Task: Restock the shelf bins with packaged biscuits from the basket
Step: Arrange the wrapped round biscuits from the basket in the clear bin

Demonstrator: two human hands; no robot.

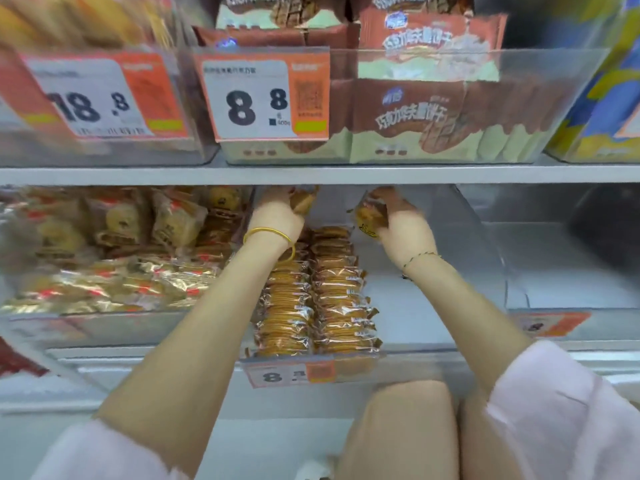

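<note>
A clear shelf bin (460, 258) on the lower shelf holds two neat rows of packaged biscuits (315, 296) along its left side. Both my arms reach deep into it. At the back of the bin, just under the upper shelf, my left hand (277, 216) is closed on a biscuit packet (303, 200). My right hand (403, 226) grips another biscuit packet (369, 216) over the bare right part of the bin. The basket is out of view.
The upper shelf edge (318, 174) hangs low over my hands. Above it stand bins of brown wafer packs (408, 123) with price tags (263, 95). A bin of gold-wrapped pastries (114, 258) sits to the left, another clear bin (561, 265) to the right.
</note>
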